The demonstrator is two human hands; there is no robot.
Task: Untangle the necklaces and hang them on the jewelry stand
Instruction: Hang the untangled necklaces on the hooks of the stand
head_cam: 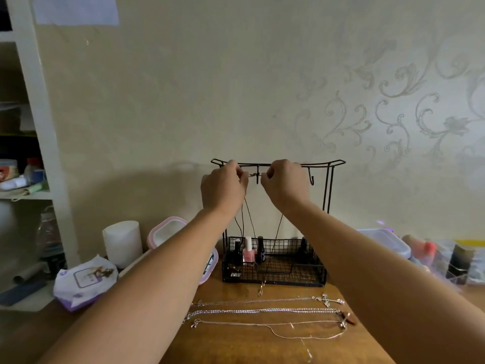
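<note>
A black wire jewelry stand [329, 195] rises at the back of the wooden table, with hooks under its top bar. My left hand [223, 186] and my right hand [284, 183] are raised to the bar, each pinching an end of a thin dark necklace [248, 214] beside a middle hook. Its cord hangs down in loops toward the stand's basket, and its pendant [261, 288] dangles in front of the basket. Three silver necklaces lie stretched out on the table: a fine chain with a cross [262, 301], a thicker chain [262, 310] and a thin chain [275, 324].
The stand's basket [288, 278] holds nail polish bottles [248, 252]. Left of it are a white cylinder [122, 243], a pink-lidded container [168, 229] and a wipes pack [84, 282]. Plastic boxes [388, 241] crowd the right. A shelf unit [29, 143] stands far left.
</note>
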